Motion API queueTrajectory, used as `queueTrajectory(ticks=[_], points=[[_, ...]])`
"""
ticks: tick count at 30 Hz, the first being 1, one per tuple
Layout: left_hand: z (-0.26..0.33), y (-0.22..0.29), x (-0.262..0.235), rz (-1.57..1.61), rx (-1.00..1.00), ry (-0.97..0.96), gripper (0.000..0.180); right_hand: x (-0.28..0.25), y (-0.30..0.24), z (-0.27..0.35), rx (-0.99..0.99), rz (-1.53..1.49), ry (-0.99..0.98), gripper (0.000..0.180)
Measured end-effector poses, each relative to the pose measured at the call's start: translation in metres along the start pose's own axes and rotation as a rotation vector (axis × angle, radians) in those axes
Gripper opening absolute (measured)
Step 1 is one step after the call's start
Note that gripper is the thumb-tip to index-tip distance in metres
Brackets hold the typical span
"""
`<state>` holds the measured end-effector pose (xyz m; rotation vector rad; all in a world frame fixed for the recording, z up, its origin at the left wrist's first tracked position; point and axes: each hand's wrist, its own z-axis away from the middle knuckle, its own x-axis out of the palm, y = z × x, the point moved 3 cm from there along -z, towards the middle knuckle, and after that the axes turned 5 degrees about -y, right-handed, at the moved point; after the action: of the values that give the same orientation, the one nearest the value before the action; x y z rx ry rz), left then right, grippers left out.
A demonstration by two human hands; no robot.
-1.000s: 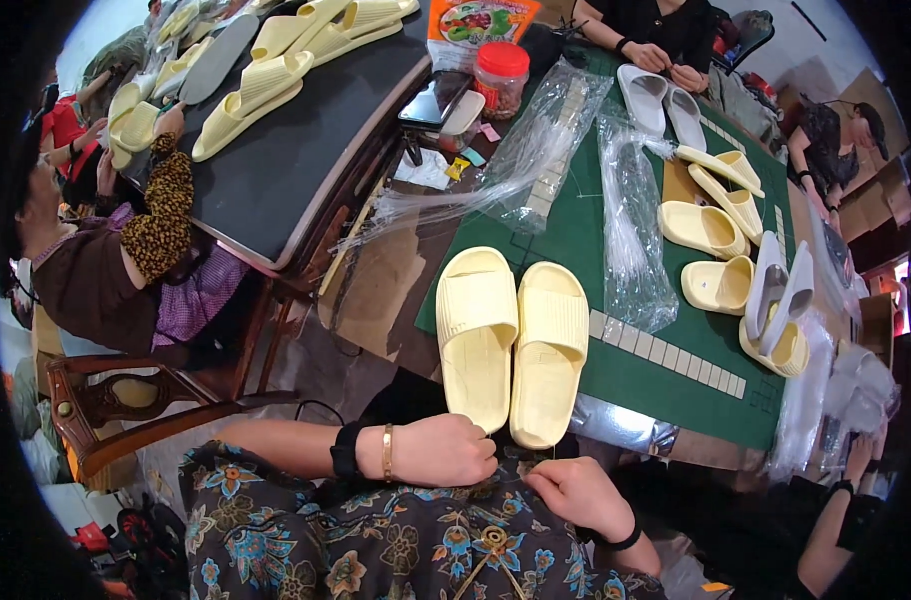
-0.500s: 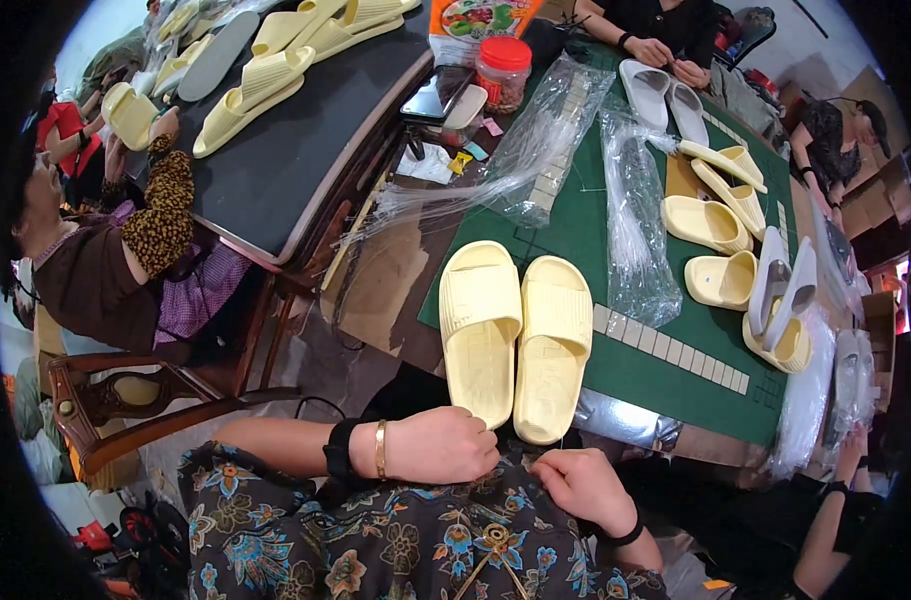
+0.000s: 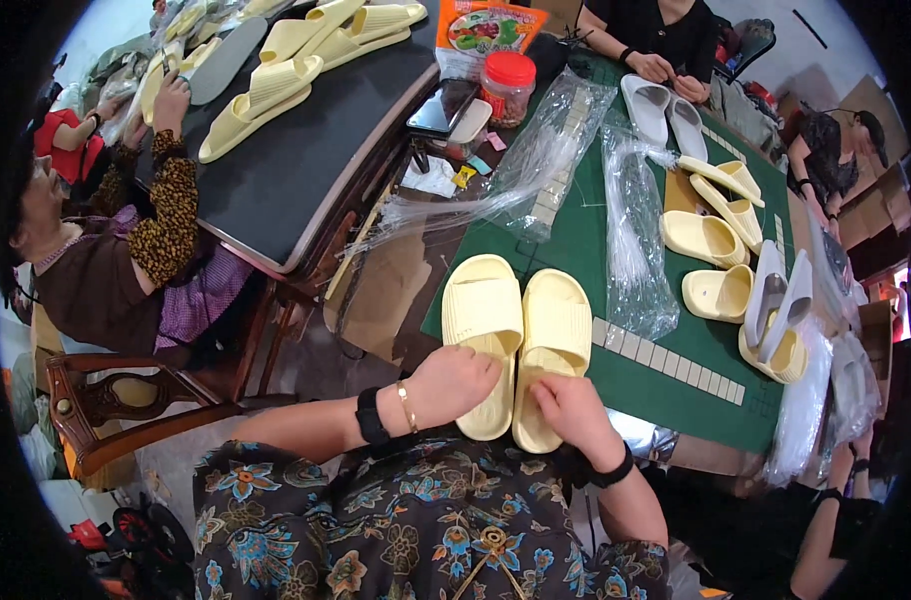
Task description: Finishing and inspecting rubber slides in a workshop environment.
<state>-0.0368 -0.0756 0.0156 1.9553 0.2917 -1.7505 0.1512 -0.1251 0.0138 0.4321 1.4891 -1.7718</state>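
Observation:
A pair of pale yellow slide slippers lies side by side at the near edge of the green table mat, toes away from me. Over the footbed of the left slipper (image 3: 484,305) is my left hand (image 3: 449,386), its fingers curled into a fist. My right hand (image 3: 576,408) is closed over the footbed of the right slipper (image 3: 558,325), thumb and fingers pressed together. Whatever the hands hold, if anything, is too small or hidden to make out. Beyond the slippers lie a clear plastic bag of thin strands (image 3: 636,240) and a second clear bag (image 3: 566,130).
Several yellow slippers (image 3: 704,238) and grey slippers (image 3: 771,300) lie right on the green mat (image 3: 666,375). A red-lidded jar (image 3: 508,88) and a phone (image 3: 443,107) stand farther back. At left, a person handles slippers at a dark table (image 3: 276,190); other people sit opposite and right.
Both my hands have moved forward, away from my body, onto the slippers' footbeds. The person at left has raised a slipper, turning it edge-on.

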Motion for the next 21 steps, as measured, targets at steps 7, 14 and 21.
queueTrajectory(ticks=[7,14,21], points=[[0.005,-0.01,-0.02,0.243,-0.094,0.09,0.029,-0.018,-0.008,0.002,-0.053,-0.075,0.143,0.033],[0.013,-0.093,-0.028,0.658,-0.603,0.522,0.017,-0.068,0.017,0.002,0.14,-0.163,0.243,0.018],[-0.006,-0.139,-0.001,0.963,-0.869,0.331,0.024,-0.07,0.055,-0.066,0.158,-0.347,0.158,0.032]])
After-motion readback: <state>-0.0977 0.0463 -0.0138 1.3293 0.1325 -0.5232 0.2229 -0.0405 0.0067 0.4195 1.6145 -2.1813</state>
